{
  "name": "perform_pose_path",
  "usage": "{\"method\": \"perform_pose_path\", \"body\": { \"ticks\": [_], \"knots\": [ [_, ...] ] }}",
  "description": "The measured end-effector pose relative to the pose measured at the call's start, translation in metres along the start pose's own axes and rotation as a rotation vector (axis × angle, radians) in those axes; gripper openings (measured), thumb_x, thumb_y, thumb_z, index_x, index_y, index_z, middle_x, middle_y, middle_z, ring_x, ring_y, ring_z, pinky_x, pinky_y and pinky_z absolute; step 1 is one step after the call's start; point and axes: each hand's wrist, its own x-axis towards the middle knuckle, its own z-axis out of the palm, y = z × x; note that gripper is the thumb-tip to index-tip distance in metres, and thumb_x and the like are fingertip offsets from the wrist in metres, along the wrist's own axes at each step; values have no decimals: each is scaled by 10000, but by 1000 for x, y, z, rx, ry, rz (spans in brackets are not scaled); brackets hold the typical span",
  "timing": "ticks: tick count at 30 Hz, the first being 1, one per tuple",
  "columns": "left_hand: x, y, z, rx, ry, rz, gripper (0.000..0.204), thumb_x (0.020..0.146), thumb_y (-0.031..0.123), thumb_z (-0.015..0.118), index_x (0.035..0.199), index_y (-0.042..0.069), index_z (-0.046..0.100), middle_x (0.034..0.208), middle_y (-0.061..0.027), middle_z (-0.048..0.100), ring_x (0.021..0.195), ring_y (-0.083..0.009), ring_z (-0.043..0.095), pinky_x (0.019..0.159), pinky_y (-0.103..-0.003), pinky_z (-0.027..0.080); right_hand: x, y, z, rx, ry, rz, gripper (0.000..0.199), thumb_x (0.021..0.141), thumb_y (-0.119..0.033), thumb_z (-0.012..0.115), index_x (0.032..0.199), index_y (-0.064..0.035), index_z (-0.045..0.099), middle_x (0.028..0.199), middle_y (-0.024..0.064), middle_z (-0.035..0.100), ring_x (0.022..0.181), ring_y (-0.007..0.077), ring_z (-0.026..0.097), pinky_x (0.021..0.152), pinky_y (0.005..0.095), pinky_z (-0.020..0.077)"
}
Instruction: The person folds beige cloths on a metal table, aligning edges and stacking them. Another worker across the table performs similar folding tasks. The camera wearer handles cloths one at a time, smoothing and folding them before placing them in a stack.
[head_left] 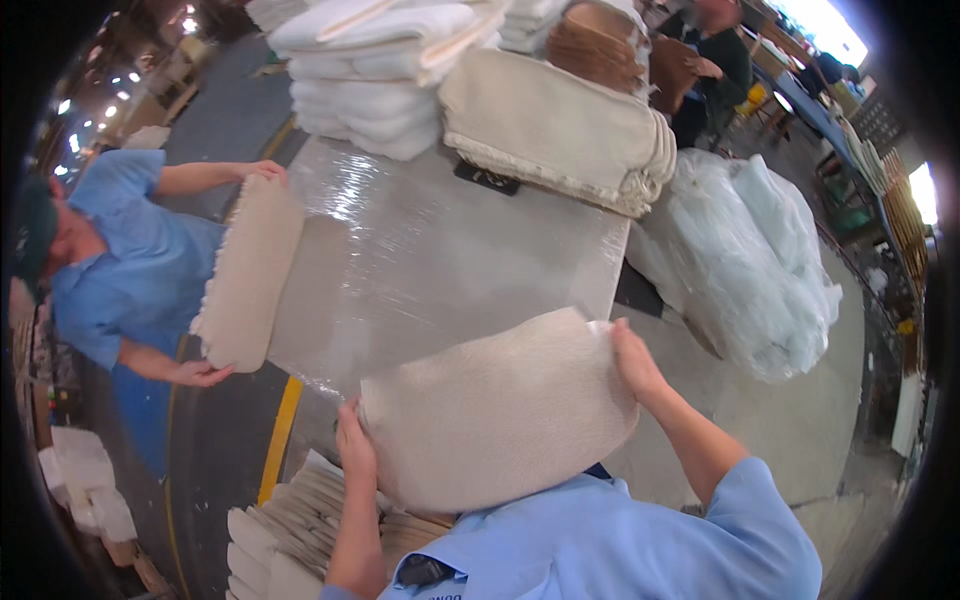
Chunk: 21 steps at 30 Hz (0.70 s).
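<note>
Between my two hands is a folded beige cloth (500, 410), held up at the near edge of a plastic-wrapped table (440, 260). My left hand (356, 445) grips its left edge, and my right hand (636, 362) has hold of its upper right corner. Across the table's left side, a person in a blue shirt holds a similar folded beige cloth (255, 275) by both ends. A stack of folded beige cloths (555, 125) with fringed edges lies at the far right of the table, beside a small black object (487, 178).
Tall piles of folded white cloths (375, 75) stand at the table's far side, near a brown stack (597, 45). A large filled clear plastic bag (745, 260) sits to the right. More folded cloths (300, 530) are stacked at my lower left. Another person (710, 65) stands farther back.
</note>
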Motion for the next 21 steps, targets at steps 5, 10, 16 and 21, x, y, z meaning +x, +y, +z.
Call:
{"method": "perform_pose_path", "body": {
  "ticks": [5, 10, 16, 21],
  "knots": [
    [34, 78, 66, -362, 9, 268, 520, 1155, 364, 300, 1429, 31, 590, 1335, -106, 648, 1268, -219, 579, 1129, -355, 420, -3, -6, -40, 1034, -88, -335, 726, 1068, -703, 376, 1170, -56, 690, 1149, 113, 722, 1142, 243, 662, 1035, 403, 499],
    [44, 53, 106, -770, -277, 119, 505, 1145, 373, 371, 1413, 6, 590, 1313, -111, 649, 1255, -200, 577, 1113, -353, 445, -4, 30, -36, 1149, -5, -321, 657, 1097, -631, 401, 1135, -33, 671, 1066, 92, 705, 1043, 225, 674, 954, 393, 527],
    [45, 57, 111, -709, -357, 226, 398, 1142, 243, 418, 1446, 30, 563, 1397, -80, 626, 1272, -184, 583, 1131, -348, 445, 4, 43, -38, 1134, 28, -276, 596, 1118, -572, 402, 1124, -38, 666, 1056, 78, 698, 1042, 223, 665, 970, 389, 517],
    [52, 53, 111, -668, -359, 263, 392, 1119, 142, 469, 1498, 58, 527, 1408, -56, 602, 1271, -153, 562, 1133, -316, 418, 17, 36, -39, 1115, 72, -242, 584, 1114, -568, 408, 1128, -42, 660, 1075, 81, 710, 1072, 232, 666, 1001, 405, 504]
  ]
}}
